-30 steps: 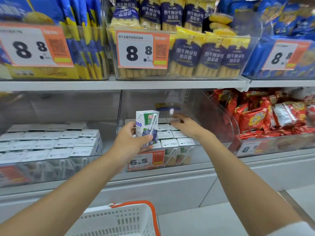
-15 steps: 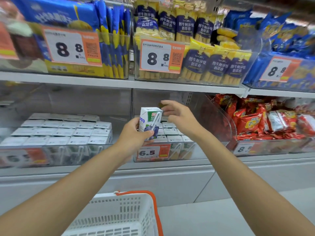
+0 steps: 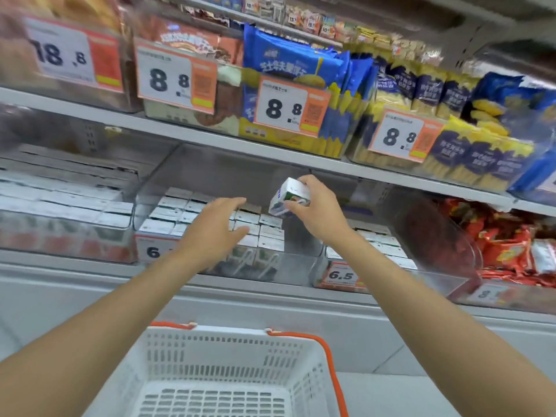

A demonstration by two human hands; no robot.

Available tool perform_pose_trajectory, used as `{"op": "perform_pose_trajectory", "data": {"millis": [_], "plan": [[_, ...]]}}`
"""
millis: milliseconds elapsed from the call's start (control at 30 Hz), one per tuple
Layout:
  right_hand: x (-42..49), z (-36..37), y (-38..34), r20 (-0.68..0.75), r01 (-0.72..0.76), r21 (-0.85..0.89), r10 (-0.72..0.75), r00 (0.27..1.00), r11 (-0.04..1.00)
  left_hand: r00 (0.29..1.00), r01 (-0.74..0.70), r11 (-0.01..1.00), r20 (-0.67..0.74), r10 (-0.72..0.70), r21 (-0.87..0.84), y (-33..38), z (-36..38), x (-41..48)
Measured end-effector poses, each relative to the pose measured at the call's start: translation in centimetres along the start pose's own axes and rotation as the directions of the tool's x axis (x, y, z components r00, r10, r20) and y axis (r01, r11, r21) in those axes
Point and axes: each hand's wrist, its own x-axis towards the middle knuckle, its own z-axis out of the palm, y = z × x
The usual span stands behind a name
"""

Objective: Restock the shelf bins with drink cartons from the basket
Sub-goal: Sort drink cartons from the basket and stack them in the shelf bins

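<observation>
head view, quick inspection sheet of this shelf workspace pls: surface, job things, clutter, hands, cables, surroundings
surface: grey lower shelf carrying clear bins
job's things: drink carton tilted, held above the middle bin; stocked cartons fill most of that bin, with a gap at its right side; white basket below, no cartons in the part shown
clutter: nothing seen
grippers: right hand grips the drink carton; left hand open over the stocked cartons, contact unclear
cables: nothing seen
surroundings: snack bags and price tags reading 8.8 on the shelf above; red snack packs to the right
</observation>
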Motion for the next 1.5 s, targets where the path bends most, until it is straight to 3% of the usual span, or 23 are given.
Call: {"op": "perform_pose_trajectory", "data": {"millis": [67,133,233,300,367,533,633,700,767,800,900,1000,1100,1133,1200,1300,1367,1400,1433,1500], "plan": [[1.8,1.9,0.5,-0.031,-0.056,-0.091,0.053,0.998,0.994,0.996,-0.075,0.954,0.065,0.058,0.291,-3.1,-0.6,0.5],[3.6,3.6,1.1,-0.007,-0.114,-0.122,0.114,0.993,0.986,0.985,-0.088,0.878,0.175,0.005,0.471,-5.2,-0.6,0.7],[5.7,5.5,2.5,0.213,-0.206,-0.090,0.221,0.952,0.974,0.969,-0.099,0.854,0.244,-0.034,0.511,-6.5,0.2,0.8],[6.1,6.6,3.2,0.452,-0.321,-0.042,0.305,0.838,0.946,0.974,-0.102,0.857,0.227,-0.019,0.505,-6.7,0.5,0.9],[6.0,7.9,4.0,0.538,-0.328,-0.035,0.294,0.790,0.944,0.978,-0.097,0.861,0.210,-0.012,0.499,-6.9,0.7,1.0],[5.2,9.5,4.9,0.468,-0.279,0.031,0.233,0.852,0.960,0.985,-0.099,0.852,0.170,0.012,0.514,-6.9,0.8,0.8],[4.2,8.6,3.3,0.410,-0.187,-0.006,0.173,0.896,0.982,0.994,-0.088,0.898,0.102,0.049,0.431,-6.2,0.2,0.3],[2.7,8.0,1.5,0.268,-0.065,-0.041,0.074,0.960,0.997,0.979,-0.145,0.962,-0.109,0.174,0.230,-5.6,-0.2,-1.0],[0.2,8.1,-0.6,0.129,0.062,0.030,-0.065,0.989,0.998,0.878,-0.275,0.949,-0.363,0.313,0.153,-5.4,-0.2,-3.2],[-1.3,8.4,-1.5,0.058,0.146,0.062,-0.150,0.987,0.987,0.858,-0.286,0.949,-0.404,0.317,0.136,-5.6,0.0,-4.5],[-6.0,10.3,-2.9,-0.073,0.349,0.044,-0.345,0.936,0.936,0.949,-0.111,0.993,-0.294,0.115,0.031,-8.0,1.6,-8.8],[-11.4,13.9,-2.3,0.057,0.339,0.072,-0.343,0.938,0.938,0.992,0.104,0.994,-0.079,-0.101,0.034,-11.8,3.8,-13.7],[-17.7,19.0,0.4,0.277,0.225,0.067,-0.235,0.932,0.972,0.952,0.253,0.966,0.169,-0.257,0.045,-14.6,6.1,-18.7],[-19.8,20.8,1.5,0.399,0.149,0.050,-0.156,0.903,0.988,0.912,0.328,0.944,0.249,-0.326,0.037,-15.4,6.8,-20.4],[-24.1,24.1,4.0,0.642,-0.011,-0.023,0.023,0.766,1.000,0.823,0.429,0.901,0.386,-0.417,0.059,-16.7,8.1,-23.4],[-30.6,28.3,6.7,0.856,-0.283,-0.089,0.219,0.468,0.955,0.720,0.521,0.850,0.494,-0.488,0.080,-18.2,9.6,-26.9],[-34.2,30.6,6.8,0.938,-0.473,-0.086,0.232,0.258,0.877,0.664,0.564,0.820,0.538,-0.520,0.096,-18.9,10.5,-28.3],[-35.6,31.7,6.6,0.953,-0.518,-0.104,0.233,0.192,0.849,0.640,0.570,0.813,0.556,-0.531,0.120,-19.3,10.8,-28.8],[-36.7,32.8,6.4,0.958,-0.521,-0.126,0.240,0.157,0.844,0.622,0.574,0.807,0.567,-0.541,0.140,-19.6,11.2,-29.1],[-38.4,34.7,5.9,0.958,-0.508,-0.137,0.245,0.152,0.850,0.605,0.587,0.795,0.571,-0.555,0.152,-20.1,11.7,-29.4]]}}
